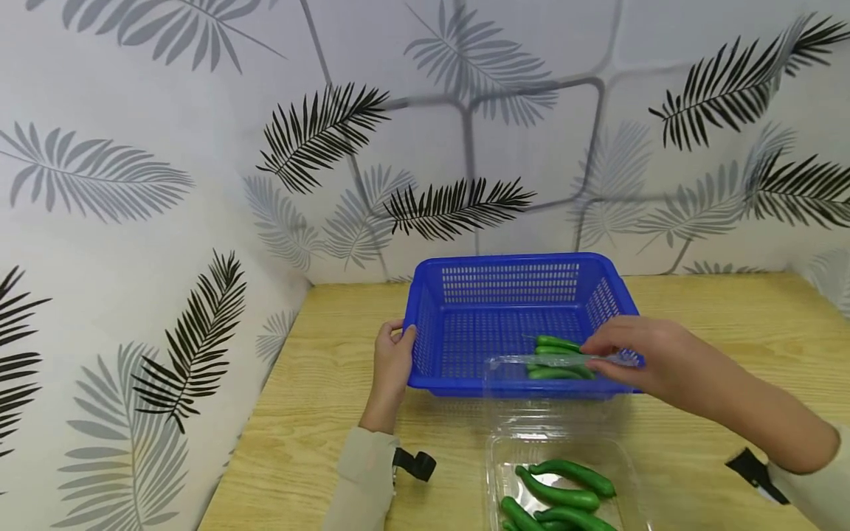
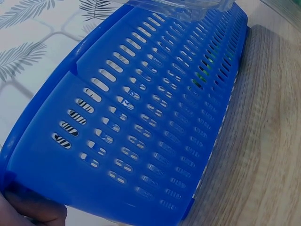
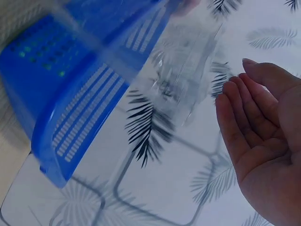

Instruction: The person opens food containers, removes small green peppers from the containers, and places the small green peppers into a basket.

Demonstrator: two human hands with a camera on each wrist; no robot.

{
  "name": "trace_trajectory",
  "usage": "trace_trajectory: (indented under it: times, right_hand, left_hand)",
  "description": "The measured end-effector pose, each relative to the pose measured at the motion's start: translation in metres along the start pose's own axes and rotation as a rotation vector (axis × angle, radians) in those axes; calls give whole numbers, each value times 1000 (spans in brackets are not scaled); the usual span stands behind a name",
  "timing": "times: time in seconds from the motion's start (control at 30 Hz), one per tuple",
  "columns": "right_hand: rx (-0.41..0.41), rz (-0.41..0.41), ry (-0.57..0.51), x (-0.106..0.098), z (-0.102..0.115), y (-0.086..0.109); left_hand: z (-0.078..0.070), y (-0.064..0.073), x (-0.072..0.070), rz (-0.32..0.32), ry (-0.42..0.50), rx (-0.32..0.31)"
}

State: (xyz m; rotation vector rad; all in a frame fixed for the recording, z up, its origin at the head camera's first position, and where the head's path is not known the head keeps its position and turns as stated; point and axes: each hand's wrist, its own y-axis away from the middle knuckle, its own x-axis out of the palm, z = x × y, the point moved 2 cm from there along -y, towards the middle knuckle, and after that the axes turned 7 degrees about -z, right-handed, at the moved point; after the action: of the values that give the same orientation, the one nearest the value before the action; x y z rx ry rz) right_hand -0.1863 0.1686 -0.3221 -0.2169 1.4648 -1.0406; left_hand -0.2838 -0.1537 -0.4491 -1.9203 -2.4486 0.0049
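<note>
Basket (image 1: 511,259) in left fingers (image 1: 390,327); peppers (image 1: 556,342) inside

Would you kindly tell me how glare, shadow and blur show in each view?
Head: pale glare inside the clear container, otherwise fairly even light; left wrist: the left hand looks dark in the lower corner; right wrist: the raised clear lid is smeared and washed out, the right hand sharper.
</note>
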Motion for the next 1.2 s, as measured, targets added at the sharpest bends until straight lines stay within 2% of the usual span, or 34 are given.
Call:
trace_trajectory:
  times: [0.1, 0.27, 0.43, 0.7, 0.8, 0.97, 1.07, 1.2]
  right_hand:
    - [30, 65, -27, 5, 15, 8]
    - [51, 219, -69, 18, 30, 22]
    - [43, 311, -90, 38, 35, 38]
    - [85, 470, -28, 67, 38, 57]
    - [116, 487, 4, 73, 38, 62]
    - [178, 529, 15, 83, 40, 70]
    - [204, 560, 22, 90, 41, 76]
    - [199, 551, 51, 95, 42, 81]
  left_hand:
    - [-1, 0, 0, 8, 0, -1]
    - [-2, 1, -1, 1, -4, -6]
    - [-2, 1, -3, 1, 4, -15]
    - [0, 3, -6, 36, 31, -32]
    - [-5, 4, -5, 41, 33, -48]
    - [-24, 14, -2, 44, 13, -56]
    - [-19, 12, -1, 46, 24, -52]
    - [-3, 3, 0, 32, 22, -34]
